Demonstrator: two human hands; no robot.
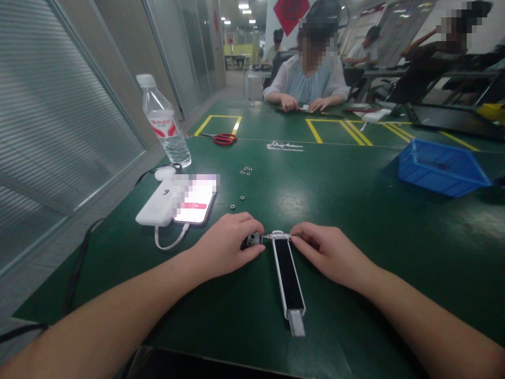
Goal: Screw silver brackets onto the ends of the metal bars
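Observation:
A long narrow metal channel with a black inner face [289, 279] lies on the green table [355, 210], pointing away from me. Across its far end runs a thin metal rod [278, 236] with a small dark metal block [251, 240] at its left tip. My left hand [226, 245] is curled over that block, fingers closed on it. My right hand [329, 250] pinches the rod's right end between thumb and fingers. Several small nuts or washers [245, 171] lie scattered farther out on the mat.
A phone with a lit screen [195, 200] and a white power bank [155, 202] with its cable lie at left, a water bottle [163, 121] behind them. Red scissors [224, 138] lie farther back, a blue bin [440, 168] at right. A person [307, 79] works opposite.

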